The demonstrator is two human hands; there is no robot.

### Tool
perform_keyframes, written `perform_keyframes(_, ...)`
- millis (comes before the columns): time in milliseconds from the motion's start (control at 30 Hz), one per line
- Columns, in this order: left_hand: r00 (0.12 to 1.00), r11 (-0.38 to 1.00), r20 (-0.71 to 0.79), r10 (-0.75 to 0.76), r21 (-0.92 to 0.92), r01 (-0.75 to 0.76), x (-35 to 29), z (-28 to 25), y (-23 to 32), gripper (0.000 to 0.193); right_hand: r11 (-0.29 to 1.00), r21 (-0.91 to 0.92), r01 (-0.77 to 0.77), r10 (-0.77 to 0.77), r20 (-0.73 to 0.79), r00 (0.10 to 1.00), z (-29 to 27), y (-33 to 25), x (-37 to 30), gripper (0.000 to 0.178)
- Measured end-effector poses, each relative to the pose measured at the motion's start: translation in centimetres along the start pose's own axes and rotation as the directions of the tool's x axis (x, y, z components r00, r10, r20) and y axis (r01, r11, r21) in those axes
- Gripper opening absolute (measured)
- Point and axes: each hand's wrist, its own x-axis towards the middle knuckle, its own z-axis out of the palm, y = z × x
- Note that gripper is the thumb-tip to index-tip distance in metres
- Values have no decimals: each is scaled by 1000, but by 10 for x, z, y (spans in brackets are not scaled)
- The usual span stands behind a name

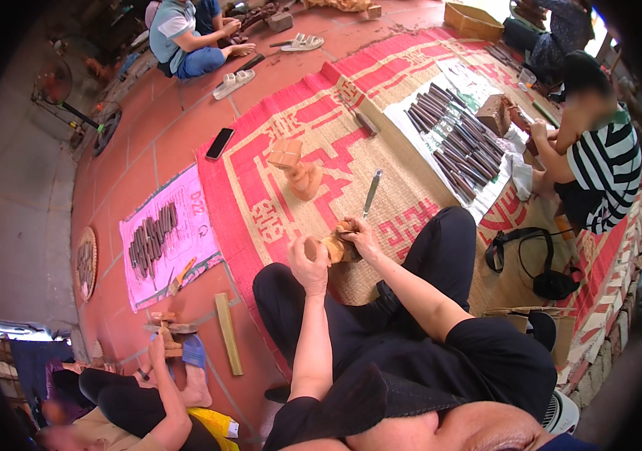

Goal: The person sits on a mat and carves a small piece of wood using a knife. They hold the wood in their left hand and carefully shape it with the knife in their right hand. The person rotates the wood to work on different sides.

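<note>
A small piece of carved, pale brown wood is between my hands above my crossed legs. My left hand is closed at its left end, with the fingertips partly hidden. My right hand grips the other end with bent fingers. Under the piece is a darker block, mostly covered by my hands. Just beyond my right hand, a flat metal tool lies on the woven mat. Farther off, a carved wooden figure with a square block top stands upright.
Many dark-handled carving tools lie on a white sheet at right, more on a pink sheet at left. A phone rests at the mat's edge. Co-workers sit right, far left and lower left. A wooden strip lies beside my left knee.
</note>
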Motion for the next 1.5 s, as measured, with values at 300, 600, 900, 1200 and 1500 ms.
perform_keyframes(300,999,999,-4,-34,-6,34,2,-1,-7,32,986,-166,0,-3,-19,1000,-15,-10,9,19)
perform_keyframes(600,1000,1000,-20,7,15,-7,2,0,-5,30,987,-145,-65,66,5,998,-21,19,2,24)
perform_keyframes(900,1000,1000,-15,1,5,-1,2,-2,-4,32,996,-8,-88,88,12,996,0,-10,3,22)
perform_keyframes(1200,999,999,9,33,22,-33,-1,-7,-6,31,970,-220,108,-125,-66,990,0,-4,5,32)
perform_keyframes(1500,996,1000,88,21,-2,-21,6,0,2,34,967,-256,7,9,62,998,-19,10,18,25)
